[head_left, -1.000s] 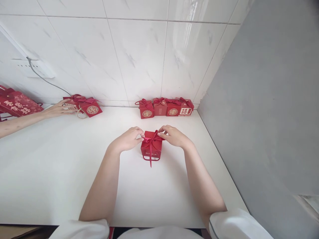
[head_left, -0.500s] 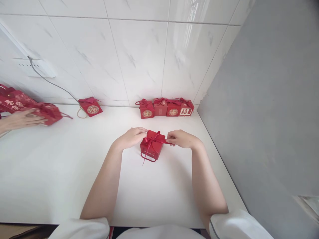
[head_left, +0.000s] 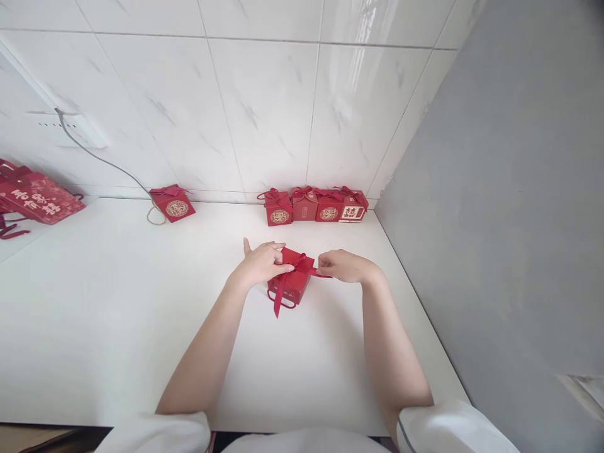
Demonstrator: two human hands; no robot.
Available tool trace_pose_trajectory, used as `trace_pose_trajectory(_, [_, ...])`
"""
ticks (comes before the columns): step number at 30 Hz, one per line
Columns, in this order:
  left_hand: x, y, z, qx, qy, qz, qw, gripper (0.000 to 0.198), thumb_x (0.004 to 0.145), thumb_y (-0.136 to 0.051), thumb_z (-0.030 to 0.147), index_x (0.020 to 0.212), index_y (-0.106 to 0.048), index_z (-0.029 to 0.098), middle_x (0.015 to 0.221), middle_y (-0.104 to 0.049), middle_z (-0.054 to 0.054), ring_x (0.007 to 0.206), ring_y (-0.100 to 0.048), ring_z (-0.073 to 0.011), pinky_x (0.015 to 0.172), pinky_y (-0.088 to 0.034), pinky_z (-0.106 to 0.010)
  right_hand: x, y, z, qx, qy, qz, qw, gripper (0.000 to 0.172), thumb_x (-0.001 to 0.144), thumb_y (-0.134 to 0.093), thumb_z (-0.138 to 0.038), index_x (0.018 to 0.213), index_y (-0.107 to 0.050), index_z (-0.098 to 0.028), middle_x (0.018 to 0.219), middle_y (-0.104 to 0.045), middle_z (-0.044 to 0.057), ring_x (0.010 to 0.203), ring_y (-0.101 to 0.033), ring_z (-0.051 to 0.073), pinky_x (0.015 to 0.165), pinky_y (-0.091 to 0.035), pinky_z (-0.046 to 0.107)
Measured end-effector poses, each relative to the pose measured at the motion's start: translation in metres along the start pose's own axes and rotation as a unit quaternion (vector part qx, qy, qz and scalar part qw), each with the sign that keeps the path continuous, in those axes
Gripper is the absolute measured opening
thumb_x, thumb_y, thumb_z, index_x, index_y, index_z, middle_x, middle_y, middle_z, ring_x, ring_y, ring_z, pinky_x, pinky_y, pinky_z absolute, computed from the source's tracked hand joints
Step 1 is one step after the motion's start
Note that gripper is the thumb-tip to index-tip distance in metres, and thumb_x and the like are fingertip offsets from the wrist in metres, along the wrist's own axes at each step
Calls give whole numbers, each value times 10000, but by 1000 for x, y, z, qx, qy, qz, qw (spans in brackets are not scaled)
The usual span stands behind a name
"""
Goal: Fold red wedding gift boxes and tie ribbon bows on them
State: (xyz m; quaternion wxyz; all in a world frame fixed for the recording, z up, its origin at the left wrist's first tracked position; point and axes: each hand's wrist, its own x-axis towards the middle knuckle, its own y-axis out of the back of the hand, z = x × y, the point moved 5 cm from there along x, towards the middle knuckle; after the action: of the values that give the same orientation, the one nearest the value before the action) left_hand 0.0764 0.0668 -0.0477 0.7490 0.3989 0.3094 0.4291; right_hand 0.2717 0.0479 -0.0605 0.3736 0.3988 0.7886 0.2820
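Several red boxes [head_left: 304,209] near wall [head_left: 264,113], left hand [head_left: 261,261] partly over ribboned box [head_left: 296,282]

Two hands are in view, a left hand [head_left: 264,261] and a right hand [head_left: 344,265], over one surface [head_left: 117,302]. One red box [head_left: 298,284] sits between them, tied with one ribbon [head_left: 279,294] and showing one cord handle [head_left: 283,306]. Along the wall, one more box [head_left: 172,204] stands apart, and a row [head_left: 304,206] holds at least three; whether its right end is one box or two, I cannot tell. Three round gold emblems [head_left: 177,209] show. There are one loop of twine [head_left: 156,216], one socket plate [head_left: 70,130], one cable [head_left: 101,157] and at least one lettered bag [head_left: 42,196].
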Motion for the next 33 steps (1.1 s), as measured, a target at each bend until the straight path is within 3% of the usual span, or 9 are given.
trace_pose_trajectory(7, [2, 1, -9, -6, 22, -17, 1000, 535, 741, -565, 624, 438, -475, 192, 990, -713, -25, 1336, -384, -299, 1175, 31, -483, 0, 0, 6, 17, 18, -16, 1000, 195, 845, -480, -326, 707, -535, -200, 796, -613, 15, 631, -473, 129, 527, -333, 241])
trace_pose_trajectory(12, [-1, 4, -11, -6, 22, -12, 1000, 576, 696, -569, 699, 454, -475, 184, 1108, -684, -20, 1271, -463, -285, 1175, 49, -464, -1, -1, 6, 71, 38, -44, 996, 188, 863, -468, -316, 715, -500, -206, 876, -695, -1, 765, -572, 145, 582, -375, 233])
trace_pose_trajectory(15, [-2, 5, -9, -4, 24, 2, 1000, 601, 699, -531, 736, 455, -494, 188, 1022, -703, -24, 1203, -516, -284, 1176, 27, -472, 1, -2, 7, 48, 25, -37, 998, 192, 855, -478, -314, 700, -513, -207, 881, -702, -2, 744, -568, 145, 570, -367, 237])
trace_pose_trajectory(18, [-1, 5, -8, 7, 30, 29, 999, 620, 699, -518, 750, 441, -483, 188, 863, -707, -28, 1060, -586, -272, 1172, 4, -503, 4, -3, 7, 31, 11, -35, 999, 181, 840, -498, -304, 691, -530, -205, 880, -701, 3, 721, -558, 145, 560, -363, 242])
trace_pose_trajectory(24, [3, 2, -9, 37, 43, 41, 998, 572, 702, -570, 692, 464, -469, 182, 680, -641, -16, 848, -599, -237, 1117, 92, -612, -3, 3, 5, 63, 44, -30, 997, 163, 859, -468, -285, 728, -526, -209, 874, -677, -8, 729, -541, 132, 563, -353, 231])
trace_pose_trajectory(28, [1, 7, -2, 43, 9, 73, 996, 396, 699, -649, 584, 666, -585, 195, 926, -631, -43, 997, -553, -261, 1106, 39, -646, -5, 5, 11, 40, 11, -13, 999, 179, 856, -482, -302, 721, -537, -199, 822, -611, 3, 650, -479, 119, 535, -328, 234])
trace_pose_trajectory(31, [-1, 8, 6, 15, -43, 76, 996, 314, 739, -656, 497, 915, -632, 239, 1149, -554, -53, 1103, -511, -257, 1123, -153, -581, -4, 5, 14, 19, -12, 12, 1000, 216, 867, -475, -336, 709, -513, -194, 794, -569, 6, 612, -432, 115, 522, -319, 240])
trace_pose_trajectory(33, [0, 4, 11, -1, -73, 63, 995, 252, 779, -625, 453, 927, -654, 250, 1239, -506, -55, 1181, -468, -262, 1091, -289, -491, -5, 6, 14, 17, -7, 24, 1000, 234, 877, -462, -356, 712, -500, -195, 789, -559, 4, 618, -430, 118, 524, -322, 242])
